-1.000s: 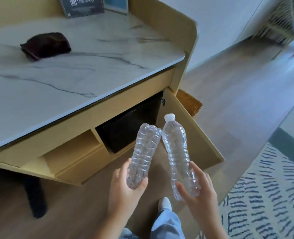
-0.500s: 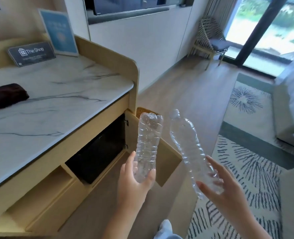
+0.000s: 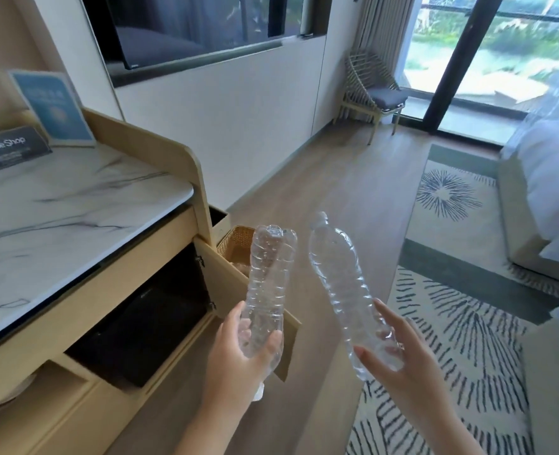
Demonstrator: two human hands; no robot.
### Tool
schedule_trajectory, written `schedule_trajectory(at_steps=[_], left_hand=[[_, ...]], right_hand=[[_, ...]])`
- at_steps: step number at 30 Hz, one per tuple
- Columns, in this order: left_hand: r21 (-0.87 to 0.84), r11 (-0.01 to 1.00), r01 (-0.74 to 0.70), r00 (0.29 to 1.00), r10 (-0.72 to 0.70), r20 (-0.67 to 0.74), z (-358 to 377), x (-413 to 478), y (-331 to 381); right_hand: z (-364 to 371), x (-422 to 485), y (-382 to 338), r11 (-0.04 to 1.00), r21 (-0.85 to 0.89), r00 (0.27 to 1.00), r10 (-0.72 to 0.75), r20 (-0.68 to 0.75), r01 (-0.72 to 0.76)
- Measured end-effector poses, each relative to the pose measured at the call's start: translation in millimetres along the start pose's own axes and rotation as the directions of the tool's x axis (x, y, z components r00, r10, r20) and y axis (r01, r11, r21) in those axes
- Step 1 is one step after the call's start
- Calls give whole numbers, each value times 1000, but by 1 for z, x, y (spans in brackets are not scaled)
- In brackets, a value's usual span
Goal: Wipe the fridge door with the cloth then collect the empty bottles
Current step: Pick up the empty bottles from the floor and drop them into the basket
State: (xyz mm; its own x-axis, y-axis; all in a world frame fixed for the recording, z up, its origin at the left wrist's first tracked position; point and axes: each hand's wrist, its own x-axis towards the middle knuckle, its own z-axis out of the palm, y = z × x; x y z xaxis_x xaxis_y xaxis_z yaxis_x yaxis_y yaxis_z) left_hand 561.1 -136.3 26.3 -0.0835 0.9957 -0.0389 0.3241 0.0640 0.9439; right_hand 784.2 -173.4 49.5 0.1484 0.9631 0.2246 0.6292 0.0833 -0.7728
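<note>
Two clear, empty plastic bottles are held up in front of me. My left hand (image 3: 238, 353) grips the lower part of the crumpled left bottle (image 3: 268, 284), which stands upside down with its base up. My right hand (image 3: 403, 366) holds the bottom of the right bottle (image 3: 340, 284), whose white-capped neck leans up and to the left. The black mini fridge (image 3: 147, 326) sits in the wooden cabinet under the marble counter (image 3: 61, 221), its cabinet door (image 3: 235, 280) swung open. The cloth is out of view.
A woven wicker basket (image 3: 235, 241) stands on the floor behind the open cabinet door. Two signs (image 3: 51, 110) stand on the counter. A patterned rug (image 3: 452, 307) lies to the right, a bed (image 3: 547, 178) beyond it, and a chair (image 3: 373, 93) by the glass door.
My view has lifted and turned right, so the dark cloth on the counter has left the frame. Both hands still hold the bottles, and the wicker basket now shows more clearly.
</note>
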Motion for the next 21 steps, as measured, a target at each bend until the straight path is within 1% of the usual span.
schedule_trajectory(at_steps=[5,9,12,16,21], left_hand=[[-36,999,2,1000,-2,-5,79,16,44],[-15,1000,-19,995,20,96,142,36,78],[26,998,-63,987,58,152,181,52,93],[45,997,-61,981,51,189,213,78,99],[39,998,-46,976,37,215,238,142,97]], right_hand=[[-68,24,54,997,60,994,63,-84,-58],[-126,43,91,995,37,988,98,-115,-94],[-154,57,114,995,25,985,101,-143,-99],[-167,86,135,990,27,979,137,-150,-135],[-155,145,154,989,-2,975,147,-167,-150]])
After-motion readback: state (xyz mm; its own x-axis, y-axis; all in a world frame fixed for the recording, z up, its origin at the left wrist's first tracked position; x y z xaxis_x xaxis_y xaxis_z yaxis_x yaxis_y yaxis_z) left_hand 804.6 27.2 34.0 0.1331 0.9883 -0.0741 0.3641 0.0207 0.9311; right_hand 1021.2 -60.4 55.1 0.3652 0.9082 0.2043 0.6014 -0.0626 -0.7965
